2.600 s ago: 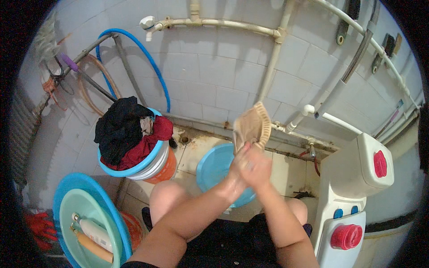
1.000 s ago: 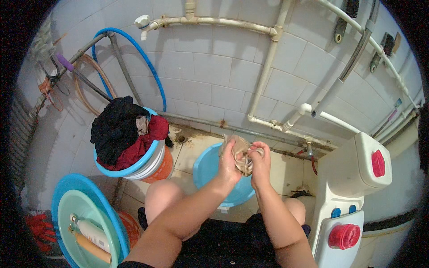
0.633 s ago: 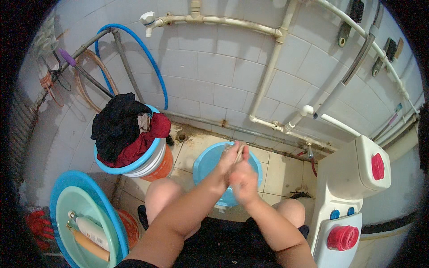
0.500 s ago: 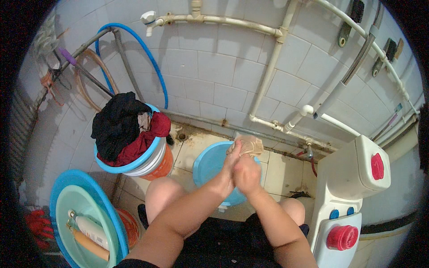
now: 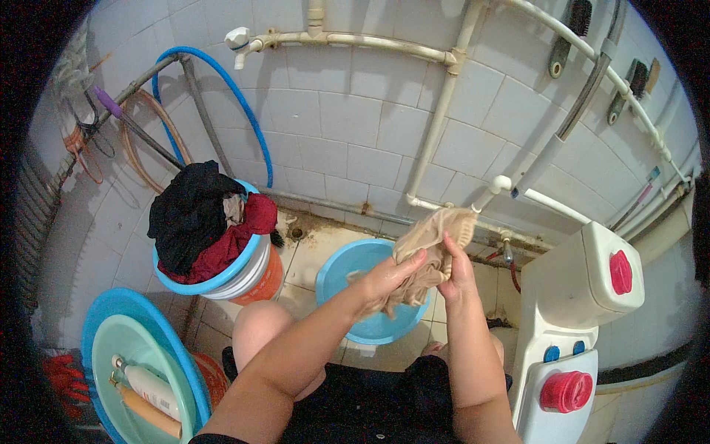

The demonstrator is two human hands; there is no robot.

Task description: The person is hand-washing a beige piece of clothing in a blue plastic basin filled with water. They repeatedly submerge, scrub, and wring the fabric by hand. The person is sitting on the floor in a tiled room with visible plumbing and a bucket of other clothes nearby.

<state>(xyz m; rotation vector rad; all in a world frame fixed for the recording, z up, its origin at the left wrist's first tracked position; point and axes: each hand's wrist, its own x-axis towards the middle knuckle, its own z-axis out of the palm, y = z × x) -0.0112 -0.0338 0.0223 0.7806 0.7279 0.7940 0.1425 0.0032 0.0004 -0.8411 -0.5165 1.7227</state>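
A wet-looking beige garment with a ribbed band (image 5: 433, 240) is held up over a light blue basin (image 5: 336, 270) on the floor. My left hand (image 5: 390, 277) grips its near left side, thumb on top and fingers hidden behind the cloth. My right hand (image 5: 458, 272) holds its right side near the ribbed band, with the thumb pointing up. Loose folds hang below and between the hands. Whether the basin holds water I cannot make out.
Black and dark red clothes (image 5: 196, 214) heap over a blue-rimmed bucket (image 5: 259, 270) to the left. A green basin (image 5: 133, 340) with bottles sits in a blue one, lower left. White containers with red caps (image 5: 566, 391) stand right; pipes (image 5: 355, 38) and brushes line the tiled wall.
The beige garment was bunched between both clasped hands; now it is spread out and larger in view. My hands have come apart, the right one moving to the right.
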